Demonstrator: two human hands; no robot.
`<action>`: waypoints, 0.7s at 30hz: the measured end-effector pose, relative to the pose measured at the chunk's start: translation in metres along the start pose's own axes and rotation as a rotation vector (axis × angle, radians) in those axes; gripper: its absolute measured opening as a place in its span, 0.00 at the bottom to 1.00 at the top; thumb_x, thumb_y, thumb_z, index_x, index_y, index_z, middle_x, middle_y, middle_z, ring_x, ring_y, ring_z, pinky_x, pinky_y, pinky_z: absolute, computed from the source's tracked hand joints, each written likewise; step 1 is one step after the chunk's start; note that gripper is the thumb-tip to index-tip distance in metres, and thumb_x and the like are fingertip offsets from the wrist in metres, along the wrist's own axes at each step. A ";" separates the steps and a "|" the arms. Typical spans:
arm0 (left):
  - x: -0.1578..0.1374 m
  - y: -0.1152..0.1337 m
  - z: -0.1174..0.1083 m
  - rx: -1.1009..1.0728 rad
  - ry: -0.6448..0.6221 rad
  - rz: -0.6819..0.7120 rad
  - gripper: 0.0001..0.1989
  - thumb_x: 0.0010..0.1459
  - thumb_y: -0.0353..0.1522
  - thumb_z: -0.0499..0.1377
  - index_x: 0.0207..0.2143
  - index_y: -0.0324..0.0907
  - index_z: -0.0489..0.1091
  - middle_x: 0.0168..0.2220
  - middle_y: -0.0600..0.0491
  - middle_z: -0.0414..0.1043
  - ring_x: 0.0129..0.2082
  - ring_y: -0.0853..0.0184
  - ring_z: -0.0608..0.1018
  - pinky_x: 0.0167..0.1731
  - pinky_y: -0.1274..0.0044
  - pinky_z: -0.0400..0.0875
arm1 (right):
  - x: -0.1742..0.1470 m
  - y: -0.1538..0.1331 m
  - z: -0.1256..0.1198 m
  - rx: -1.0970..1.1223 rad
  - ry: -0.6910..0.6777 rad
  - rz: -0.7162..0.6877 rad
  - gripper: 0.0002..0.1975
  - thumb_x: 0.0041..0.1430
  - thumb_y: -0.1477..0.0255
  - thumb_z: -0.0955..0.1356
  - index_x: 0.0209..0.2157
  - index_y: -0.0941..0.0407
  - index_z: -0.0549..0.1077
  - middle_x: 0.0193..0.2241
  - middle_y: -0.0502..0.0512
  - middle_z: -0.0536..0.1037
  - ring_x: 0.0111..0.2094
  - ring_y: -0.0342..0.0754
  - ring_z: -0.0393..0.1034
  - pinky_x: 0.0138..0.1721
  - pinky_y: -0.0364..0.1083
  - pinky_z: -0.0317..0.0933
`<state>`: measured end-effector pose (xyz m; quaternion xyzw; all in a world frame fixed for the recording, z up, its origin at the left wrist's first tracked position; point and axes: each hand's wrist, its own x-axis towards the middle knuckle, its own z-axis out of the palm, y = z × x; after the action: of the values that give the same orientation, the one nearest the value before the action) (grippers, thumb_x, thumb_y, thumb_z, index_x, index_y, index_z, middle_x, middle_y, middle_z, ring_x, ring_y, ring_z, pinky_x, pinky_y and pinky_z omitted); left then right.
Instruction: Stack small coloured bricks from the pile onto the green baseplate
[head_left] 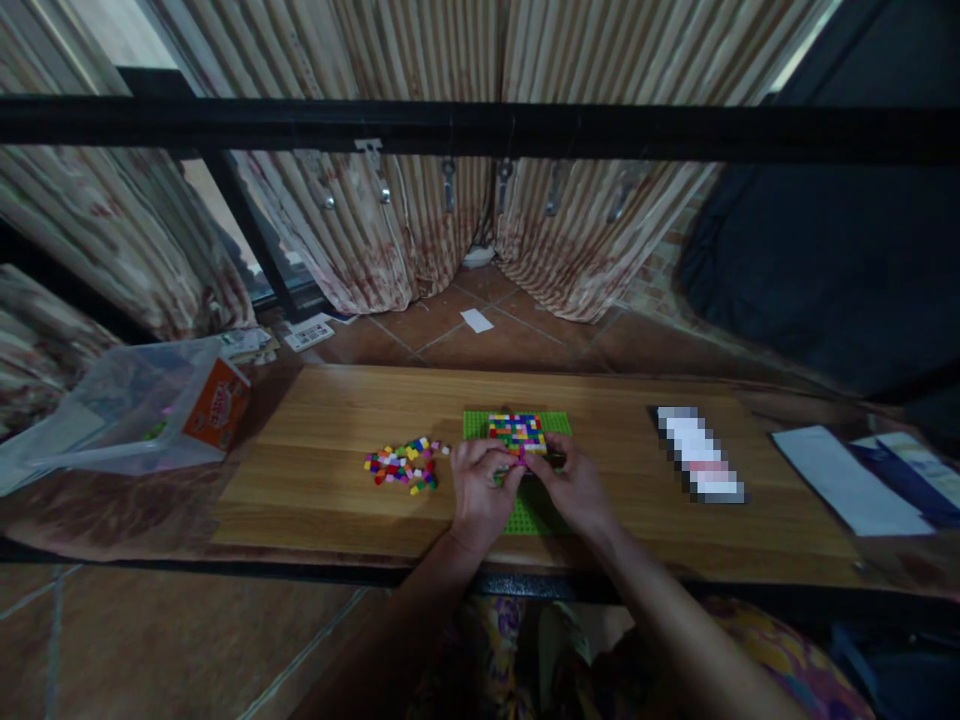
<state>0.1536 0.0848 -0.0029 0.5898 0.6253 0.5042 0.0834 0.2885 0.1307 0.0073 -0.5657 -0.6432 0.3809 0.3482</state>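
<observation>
Head view: both hands meet over a green baseplate (517, 515) that lies flat near the middle of the wooden tabletop (315, 480), close to its near edge. The left hand (480, 490) rests on the plate's left part with its fingers curled inward; the right hand (574, 485) sits just beside it on the right, fingers bent toward the left hand. Their fingertips come together at the near edge of a patch of coloured bricks (516, 432) already pressed onto the far half of the plate in rows of red, yellow, blue, green and white. Each grip is pinched at that meeting point, where a small pink piece shows between the fingers, but it is too small to tell which hand holds it, so what either grip is closed on cannot be told.

Just left of the left hand, on the bare wood, lies a loose heap of small bricks (403, 465) in mixed colours, apart from the plate. Further left, off the board's edge, a clear plastic bag (112, 410) lies with an orange box (217, 405) in it. To the right of the plate, well apart, lies a long blurred object (701, 455). At the far right are a white sheet (847, 480) and a dark blue folder (911, 480). Beyond the tabletop, striped curtains (420, 220) hang to the tiled floor behind a black bar (480, 128).
</observation>
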 end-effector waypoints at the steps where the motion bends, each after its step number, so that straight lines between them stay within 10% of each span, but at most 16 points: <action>1: 0.000 0.000 0.000 0.005 -0.005 0.004 0.02 0.51 0.31 0.65 0.27 0.44 0.73 0.36 0.54 0.74 0.40 0.64 0.72 0.44 0.69 0.64 | 0.000 -0.001 0.000 -0.010 -0.001 -0.010 0.25 0.52 0.57 0.67 0.46 0.58 0.70 0.42 0.62 0.77 0.41 0.54 0.72 0.44 0.54 0.64; 14: -0.004 0.004 -0.007 0.150 -0.106 0.086 0.06 0.54 0.30 0.61 0.36 0.46 0.73 0.40 0.52 0.74 0.44 0.61 0.70 0.48 0.64 0.61 | 0.004 0.001 -0.004 -0.067 -0.081 -0.027 0.27 0.52 0.53 0.66 0.47 0.58 0.70 0.42 0.61 0.77 0.42 0.54 0.72 0.45 0.54 0.64; 21: -0.022 -0.002 -0.063 0.218 -0.066 0.044 0.15 0.54 0.26 0.58 0.45 0.46 0.69 0.46 0.51 0.72 0.49 0.60 0.69 0.53 0.64 0.60 | 0.006 0.021 -0.038 -0.081 -0.027 -0.008 0.32 0.54 0.51 0.64 0.53 0.58 0.67 0.46 0.64 0.76 0.40 0.55 0.74 0.39 0.53 0.66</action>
<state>0.1148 0.0335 0.0145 0.6253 0.6602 0.4151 0.0283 0.3312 0.1414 0.0066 -0.5716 -0.6649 0.3609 0.3178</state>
